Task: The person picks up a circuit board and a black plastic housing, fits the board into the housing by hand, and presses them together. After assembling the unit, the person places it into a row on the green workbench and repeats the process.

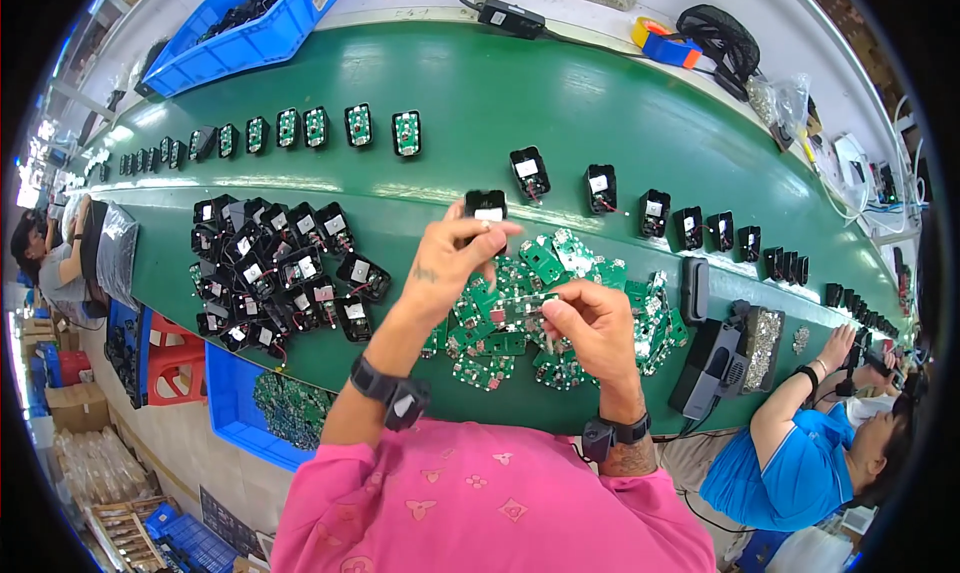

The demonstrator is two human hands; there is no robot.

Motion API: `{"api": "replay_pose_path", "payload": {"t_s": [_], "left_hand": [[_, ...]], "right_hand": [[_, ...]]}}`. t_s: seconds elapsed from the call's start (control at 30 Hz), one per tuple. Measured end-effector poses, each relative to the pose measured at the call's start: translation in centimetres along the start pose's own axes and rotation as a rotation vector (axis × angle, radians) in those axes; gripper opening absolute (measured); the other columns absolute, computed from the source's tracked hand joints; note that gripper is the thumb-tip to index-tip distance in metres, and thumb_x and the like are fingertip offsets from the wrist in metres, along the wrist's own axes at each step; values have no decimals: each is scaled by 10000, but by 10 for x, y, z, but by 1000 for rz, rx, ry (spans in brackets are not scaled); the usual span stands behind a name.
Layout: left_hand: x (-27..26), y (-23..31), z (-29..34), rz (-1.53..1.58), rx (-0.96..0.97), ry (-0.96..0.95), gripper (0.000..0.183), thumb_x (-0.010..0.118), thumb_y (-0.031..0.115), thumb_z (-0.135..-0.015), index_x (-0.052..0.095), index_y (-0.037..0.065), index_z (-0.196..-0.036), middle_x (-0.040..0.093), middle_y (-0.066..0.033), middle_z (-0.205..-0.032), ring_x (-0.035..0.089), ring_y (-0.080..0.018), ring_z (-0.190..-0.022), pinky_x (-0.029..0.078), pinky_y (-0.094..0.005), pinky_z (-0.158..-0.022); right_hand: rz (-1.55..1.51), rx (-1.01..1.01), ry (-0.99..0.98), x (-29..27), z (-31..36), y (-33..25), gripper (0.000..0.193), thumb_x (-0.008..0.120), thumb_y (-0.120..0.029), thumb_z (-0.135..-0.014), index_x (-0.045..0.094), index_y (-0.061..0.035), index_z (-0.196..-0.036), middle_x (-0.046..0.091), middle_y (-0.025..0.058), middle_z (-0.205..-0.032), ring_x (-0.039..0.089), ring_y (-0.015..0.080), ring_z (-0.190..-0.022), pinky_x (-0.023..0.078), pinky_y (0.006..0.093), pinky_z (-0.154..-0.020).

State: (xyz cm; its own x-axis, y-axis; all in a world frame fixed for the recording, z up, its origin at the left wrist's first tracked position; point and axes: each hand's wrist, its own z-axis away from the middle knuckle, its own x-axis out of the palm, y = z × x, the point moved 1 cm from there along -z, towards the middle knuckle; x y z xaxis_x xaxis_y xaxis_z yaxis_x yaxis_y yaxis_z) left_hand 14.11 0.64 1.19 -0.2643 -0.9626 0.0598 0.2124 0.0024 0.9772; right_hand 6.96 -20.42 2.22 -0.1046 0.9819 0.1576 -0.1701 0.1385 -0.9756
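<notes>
My left hand point(455, 258) is closed at the near edge of an open black plastic case point(486, 201) with a white square inside. Its bent fingers hide the lower part of that case. Between the thumb and fingers of my right hand point(597, 328) is a green circuit board point(520, 313), held above a heap of similar boards point(485, 358). Left of the heap lies a pile of black cases point(290, 263) with white squares and thin wires.
Cases with boards inside point(358, 126) form a row at the far left; cases with white squares point(655, 213) line the right. A blue bin point(240, 43) stands far left. Beside the heap are a grey device point(705, 368) and a tray of small metal parts point(762, 348). A co-worker point(790, 463) sits right.
</notes>
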Motion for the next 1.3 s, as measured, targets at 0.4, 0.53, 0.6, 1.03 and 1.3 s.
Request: {"api": "replay_pose_path", "payload": {"t_s": [0.4, 0.53, 0.6, 1.03, 1.3], "left_hand": [[20, 3, 44, -481, 416, 67, 344, 624, -107, -749, 741, 52, -1032, 433, -129, -1403, 632, -267, -1073, 525, -382, -931], [18, -1, 45, -495, 454, 62, 354, 634, -115, -739, 742, 57, -1029, 429, -128, -1410, 643, -267, -1067, 533, -380, -919], [18, 3, 46, -503, 502, 75, 334, 649, -100, -750, 743, 63, -1025, 430, -129, -1415, 648, -276, -1060, 534, -380, -920], [20, 12, 50, -374, 324, 82, 638, 686, -62, -765, 582, 66, -1382, 408, -140, -1456, 601, -238, -1151, 525, -353, -941], [12, -4, 49, 178, 56, 24, 606, 634, -57, -875, 457, 11, -1451, 523, -128, -1342, 584, -133, -1110, 521, -269, -910]], "right_hand": [[-73, 87, 4, 23, -22, -14, 174, 683, -153, -945, 670, 10, -885, 641, 26, -667, 565, 50, -536, 437, 202, -481], [-60, 117, 60, 25, -22, -11, 168, 678, -149, -946, 668, 5, -881, 638, 27, -664, 560, 51, -525, 428, 200, -466], [-96, 123, 78, 22, -21, -12, 166, 677, -148, -947, 668, 5, -882, 636, 25, -661, 558, 52, -519, 424, 198, -456], [73, 126, 76, 28, -23, 5, 199, 680, -170, -955, 664, 15, -883, 629, -7, -657, 536, 43, -522, 411, 203, -458], [260, -163, 193, 41, -24, 4, 110, 696, -95, -914, 681, 5, -957, 636, 79, -1008, 607, 95, -819, 495, 226, -667]]}}
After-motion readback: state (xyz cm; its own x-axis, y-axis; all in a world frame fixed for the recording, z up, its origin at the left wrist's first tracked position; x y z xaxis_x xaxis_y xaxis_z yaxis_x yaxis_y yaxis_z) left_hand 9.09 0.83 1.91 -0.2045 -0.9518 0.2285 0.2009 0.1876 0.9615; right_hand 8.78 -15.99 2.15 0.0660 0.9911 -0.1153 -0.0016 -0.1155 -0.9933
